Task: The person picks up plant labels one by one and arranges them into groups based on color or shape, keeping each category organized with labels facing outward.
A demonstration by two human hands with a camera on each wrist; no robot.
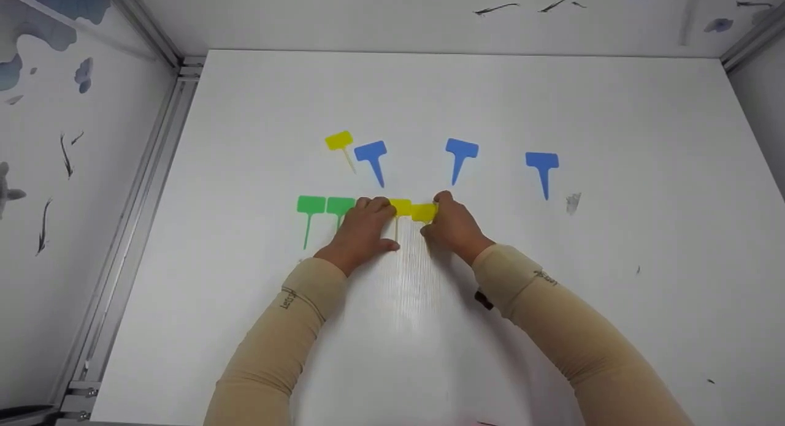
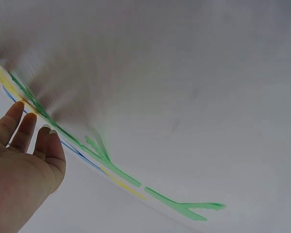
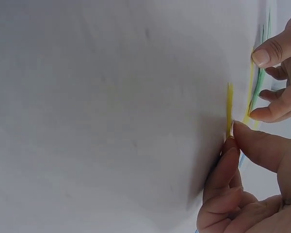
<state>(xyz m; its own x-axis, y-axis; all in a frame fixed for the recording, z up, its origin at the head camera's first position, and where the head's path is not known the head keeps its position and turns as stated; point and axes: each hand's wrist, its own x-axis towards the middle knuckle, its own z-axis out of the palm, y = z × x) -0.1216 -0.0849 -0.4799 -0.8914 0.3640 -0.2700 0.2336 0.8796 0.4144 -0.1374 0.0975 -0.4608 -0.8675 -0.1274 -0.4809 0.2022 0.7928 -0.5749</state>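
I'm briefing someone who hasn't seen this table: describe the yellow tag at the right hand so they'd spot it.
On the white table, a row starts at the left with green tags. Follow it to its right end, where the right hand pinches a yellow tag. Unlike the yellow neighbour on its left, it is in that hand's grip and sits slightly lower in the head view.

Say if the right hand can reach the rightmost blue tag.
Probably yes: only bare tabletop shows between the right hand and the rightmost blue tag, though the hand pinches a yellow tag it would likely release first.
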